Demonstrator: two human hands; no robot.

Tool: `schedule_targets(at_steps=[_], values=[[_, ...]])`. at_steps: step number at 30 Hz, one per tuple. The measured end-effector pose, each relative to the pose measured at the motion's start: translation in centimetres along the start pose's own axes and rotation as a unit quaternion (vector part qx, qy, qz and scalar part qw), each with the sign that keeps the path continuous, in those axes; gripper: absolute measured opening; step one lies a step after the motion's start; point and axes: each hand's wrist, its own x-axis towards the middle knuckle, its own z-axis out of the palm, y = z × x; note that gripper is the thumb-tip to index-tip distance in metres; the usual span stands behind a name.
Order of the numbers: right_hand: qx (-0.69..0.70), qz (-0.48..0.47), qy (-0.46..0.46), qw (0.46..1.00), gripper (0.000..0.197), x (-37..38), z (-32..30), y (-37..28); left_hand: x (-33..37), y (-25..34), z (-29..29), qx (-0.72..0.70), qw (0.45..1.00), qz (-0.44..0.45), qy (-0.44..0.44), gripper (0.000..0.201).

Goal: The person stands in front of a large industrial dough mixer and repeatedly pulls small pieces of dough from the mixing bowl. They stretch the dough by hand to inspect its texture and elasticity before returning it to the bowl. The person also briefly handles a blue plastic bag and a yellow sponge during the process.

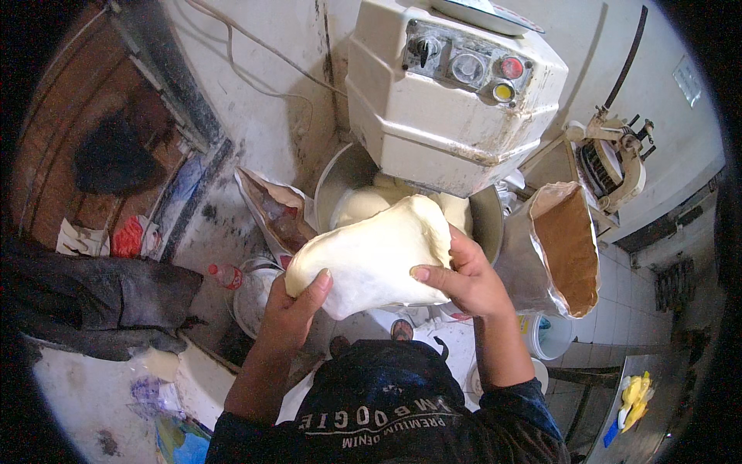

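A large slab of pale yellow dough point(371, 251) is stretched between my two hands in front of my chest. My left hand point(297, 305) grips its left end, thumb on top. At the right end, my right hand point(468, 278) pinches the dough, with its fingers tucked behind. Just beyond, the metal mixer bowl point(334, 179) holds more dough point(363, 205), partly hidden by the slab. Over the bowl stands the cream-coloured dough mixer point(456, 108), with a dial and a red and a yellow button on its panel.
Open paper sacks flank the bowl, one at the left point(278, 213) and one at the right point(568, 247). A red-capped bottle point(224, 274) stands by a lidded bucket point(259, 298). Dark cloth point(116, 305) lies at the left. A white bucket point(553, 338) and a small table point(638, 433) are at the right.
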Motion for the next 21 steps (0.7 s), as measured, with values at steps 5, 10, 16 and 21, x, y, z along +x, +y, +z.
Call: schedule_targets(at_steps=[5,10,16,21], values=[[0.015,-0.01,0.013,1.0,0.06,-0.3,0.1,-0.3,-0.2,0.0,0.0,-0.017,0.999,-0.012,-0.026,0.034],[0.025,-0.051,0.01,0.998,0.061,-0.2,0.1,-0.2,-0.5,1.9,0.7,0.159,0.98,-0.018,-0.116,0.035],[0.048,-0.102,0.049,0.992,0.058,0.7,1.8,0.0,-0.3,1.5,1.9,0.136,0.975,-0.078,-0.158,0.034],[-0.071,-0.087,0.105,0.988,0.056,0.9,2.1,0.2,0.0,0.5,1.2,0.166,0.979,0.04,-0.108,0.033]])
